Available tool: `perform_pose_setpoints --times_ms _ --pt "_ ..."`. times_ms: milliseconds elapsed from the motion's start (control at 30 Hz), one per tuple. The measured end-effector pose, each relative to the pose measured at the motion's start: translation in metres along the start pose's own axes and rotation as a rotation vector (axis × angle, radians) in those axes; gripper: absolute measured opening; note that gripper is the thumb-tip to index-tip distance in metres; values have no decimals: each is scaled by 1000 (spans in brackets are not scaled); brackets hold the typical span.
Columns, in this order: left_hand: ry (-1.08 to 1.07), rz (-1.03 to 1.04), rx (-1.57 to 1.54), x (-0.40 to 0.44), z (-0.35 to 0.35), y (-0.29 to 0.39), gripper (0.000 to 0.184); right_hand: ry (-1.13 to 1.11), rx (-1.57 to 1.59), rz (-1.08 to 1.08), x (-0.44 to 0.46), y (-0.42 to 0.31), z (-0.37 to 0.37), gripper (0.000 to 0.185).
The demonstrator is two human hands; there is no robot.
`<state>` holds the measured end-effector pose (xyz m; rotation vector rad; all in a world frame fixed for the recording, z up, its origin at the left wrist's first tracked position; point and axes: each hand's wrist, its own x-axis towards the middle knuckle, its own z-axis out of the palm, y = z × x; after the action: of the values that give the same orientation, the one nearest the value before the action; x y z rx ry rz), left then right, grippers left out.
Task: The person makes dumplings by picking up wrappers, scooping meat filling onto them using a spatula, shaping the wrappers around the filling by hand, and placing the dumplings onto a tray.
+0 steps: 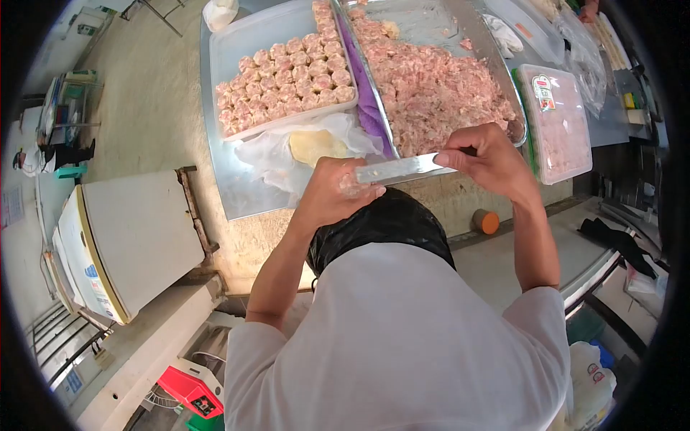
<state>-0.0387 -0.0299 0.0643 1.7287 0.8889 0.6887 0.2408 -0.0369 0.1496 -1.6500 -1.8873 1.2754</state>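
Observation:
My right hand [492, 159] grips one end of a flat metal spatula [402, 169]. The blade's other end lies over my left hand [332, 192], which is curled closed; what sits inside its fingers is hidden. Just beyond that hand, yellow dumpling wrappers [316, 146] lie on a crumpled sheet of clear plastic [262, 159]. Farther off at the left, a white plastic tray [248, 138] holds rows of open-topped meat dumplings [284, 79]. A metal pan [523, 133] with pink minced meat [438, 90] stands in front of my right hand.
A purple cloth [370, 108] is wedged between tray and pan. Right of the pan stands a lidded plastic box [559, 122]. A white cloth [504, 36] and clear plastic bags [583, 65] lie behind. An orange-topped cylinder [486, 222] is below the table edge. Another person's hand [589, 11] shows top right.

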Motion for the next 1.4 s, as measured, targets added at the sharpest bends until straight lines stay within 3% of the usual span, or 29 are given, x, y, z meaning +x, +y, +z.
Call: perform_pose_setpoints --times_ms 133,300,367,633,733,833,867,967,1033,1100,1200,1300,1400 --pt "-71 -17 41 0 -11 2 33 -14 34 -31 13 9 22 26" --pt "204 55 -155 -2 -21 -9 48 51 -34 13 22 9 7 30" --pt "197 10 -164 -3 -30 -18 47 57 -25 26 30 3 10 32" --pt "-88 -225 -198 -7 -85 -48 37 -60 36 -24 77 -22 58 35" --pt "44 -164 -337 -10 -100 -66 36 3 -13 37 80 -22 63 38" --pt "-41 -359 -886 -8 -145 -77 43 44 110 192 73 -22 68 36" --pt "-56 -394 -850 -10 -162 -90 53 51 165 258 70 -24 72 36" --pt "84 -448 -484 17 -213 -80 58 112 201 232 65 -25 99 31" --pt "225 -261 -308 40 -240 -95 54 76 259 259 63 -29 115 29" --pt "176 -308 168 67 -271 -109 52 52 308 269 60 -28 131 29" --pt "92 -163 498 101 -289 -134 50 32 322 278 56 -25 145 29" --pt "30 -27 737 117 -290 -142 50 29 283 310 52 -27 149 28" --pt "-30 -259 597 122 -287 -131 46 79 332 314 48 -27 155 27"
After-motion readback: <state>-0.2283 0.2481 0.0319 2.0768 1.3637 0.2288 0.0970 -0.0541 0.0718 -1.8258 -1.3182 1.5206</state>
